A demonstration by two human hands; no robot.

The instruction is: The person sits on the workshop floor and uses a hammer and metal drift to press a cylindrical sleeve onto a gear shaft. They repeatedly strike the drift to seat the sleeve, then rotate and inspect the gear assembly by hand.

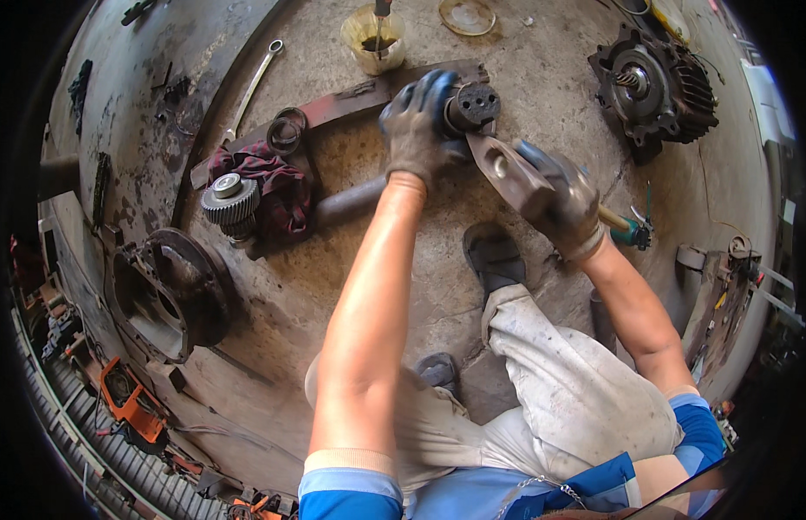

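My left hand point(416, 126), in a grey and blue work glove, is closed round the side of a dark round metal part point(475, 106) with several holes in its end face. It rests by the end of a rusty metal bar point(333, 106). My right hand point(566, 195), gloved too, grips a hammer point(511, 173) close to its heavy steel head. The narrow end of the head is right by the lower edge of the round part; whether they touch I cannot tell. The hammer's wooden handle point(609, 217) sticks out behind my right hand.
Left lie a gear point(229, 198), a dark red rag point(281, 186), metal rings point(287, 130) and a combination wrench point(255, 87). A tub of dark liquid point(373, 54) stands beyond the bar. A finned motor housing point(654, 91) is far right; a round casting point(173, 290) sits near left.
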